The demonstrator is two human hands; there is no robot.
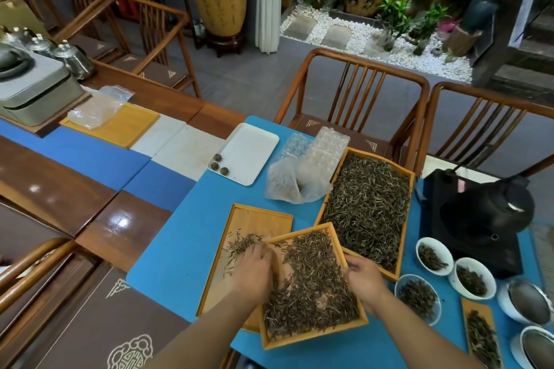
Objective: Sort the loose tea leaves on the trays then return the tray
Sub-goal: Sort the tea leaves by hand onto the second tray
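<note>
Three wooden trays lie on the blue mat. The near tray (311, 338) holds a thick layer of dark loose tea leaves (314, 284) and overlaps the left tray (254, 216), which carries only a thin scatter of leaves (239, 244). My left hand (254, 269) rests over the near tray's left edge, fingers bent among leaves at the border of both trays. My right hand (364, 275) grips the near tray's right rim. The big tray (371, 156) behind is full of leaves.
White bowls with leaves (433, 255) and a narrow wooden dish (479, 335) stand at the right. A black kettle on its base (485, 213) sits beyond them. A white tray with three tea balls (245, 153), plastic moulds (326, 150) and a bag lie behind. Chairs line the far edge.
</note>
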